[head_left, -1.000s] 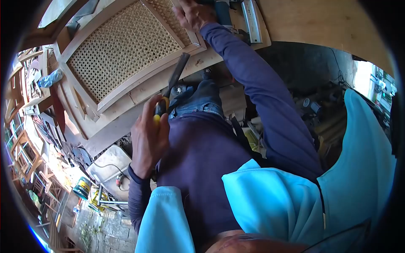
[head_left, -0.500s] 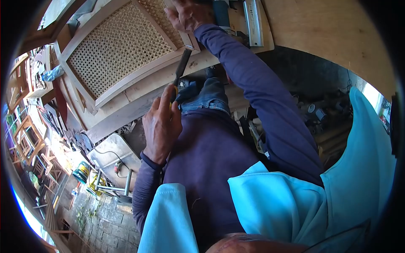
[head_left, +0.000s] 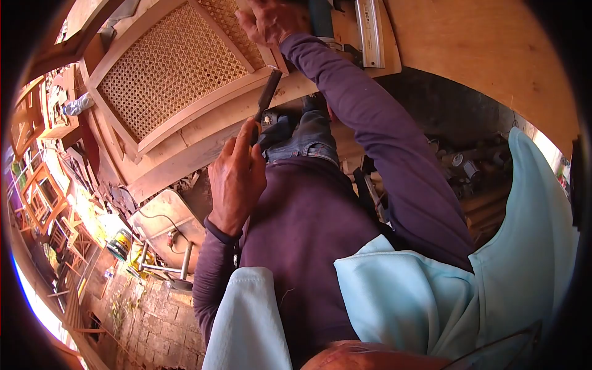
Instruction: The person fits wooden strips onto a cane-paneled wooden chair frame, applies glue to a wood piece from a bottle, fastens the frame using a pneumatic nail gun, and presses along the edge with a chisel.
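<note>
My left hand (head_left: 237,179) grips a chisel (head_left: 266,98) against the cane panel frame (head_left: 203,108); my right hand (head_left: 271,21) steadies it; next comes careful paring.

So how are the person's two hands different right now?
The left hand is curled tight around a flat-bladed tool. The right hand lies on the cane panel's wooden frame and holds no tool. The left hand is close to the body, while the right hand is stretched far out. Both come out of dark purple sleeves.
</note>
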`<state>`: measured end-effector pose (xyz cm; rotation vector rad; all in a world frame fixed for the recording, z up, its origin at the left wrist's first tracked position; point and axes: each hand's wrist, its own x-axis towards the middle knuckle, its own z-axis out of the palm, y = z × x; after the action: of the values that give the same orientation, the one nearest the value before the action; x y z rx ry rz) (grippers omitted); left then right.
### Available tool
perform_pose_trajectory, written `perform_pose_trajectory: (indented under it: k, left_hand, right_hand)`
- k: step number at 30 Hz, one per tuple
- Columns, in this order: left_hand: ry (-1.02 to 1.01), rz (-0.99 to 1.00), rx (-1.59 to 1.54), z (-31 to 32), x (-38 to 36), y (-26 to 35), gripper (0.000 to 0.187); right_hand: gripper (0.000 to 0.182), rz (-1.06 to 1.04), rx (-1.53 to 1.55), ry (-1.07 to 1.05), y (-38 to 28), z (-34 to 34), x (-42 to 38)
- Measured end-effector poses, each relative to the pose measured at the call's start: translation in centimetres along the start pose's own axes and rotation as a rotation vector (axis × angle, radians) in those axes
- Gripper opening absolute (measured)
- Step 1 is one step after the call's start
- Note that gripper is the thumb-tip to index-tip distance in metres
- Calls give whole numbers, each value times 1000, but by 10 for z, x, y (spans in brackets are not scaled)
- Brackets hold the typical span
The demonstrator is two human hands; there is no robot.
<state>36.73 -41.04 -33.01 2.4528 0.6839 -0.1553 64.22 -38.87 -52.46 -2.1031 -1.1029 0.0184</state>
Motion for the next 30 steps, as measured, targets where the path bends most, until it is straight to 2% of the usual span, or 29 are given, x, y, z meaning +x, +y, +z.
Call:
perform_pose_trajectory:
  k: [2, 8, 11, 15, 18, 20, 21, 24, 26, 30]
  left_hand:
    - [12, 18, -12, 0, 1, -1, 50]
    - [5, 23, -29, 1, 3, -4, 49]
    - [-1, 23, -27, 0, 4, -4, 48]
    - [1, 34, -15, 0, 6, -4, 47]
    - [-12, 23, -10, 0, 7, -5, 47]
    - [0, 42, -15, 0, 8, -6, 47]
    - [0, 42, -15, -1, 8, -5, 47]
    - [-44, -20, -14, -6, 9, -3, 47]
    - [-56, -21, -2, -6, 10, -3, 47]
    - [-45, 8, -20, -6, 10, -4, 47]
  right_hand:
    - [90, 46, -3, -93, -3, -7, 1]
    - [90, 72, 26, -124, -3, -7, 2]
    - [89, 5, -39, -37, 0, -1, 1]
    - [89, 17, -55, -36, -5, -10, 2]
    - [89, 69, -58, -138, -4, -11, 2]
    - [89, -22, -28, 16, 2, 4, 2]
    - [89, -22, -28, 16, 1, 3, 1]
    - [88, 44, -92, -53, -9, -15, 0]
    - [88, 113, -43, -201, -13, -26, 3]
    - [88, 59, -78, -102, -6, -11, -2]
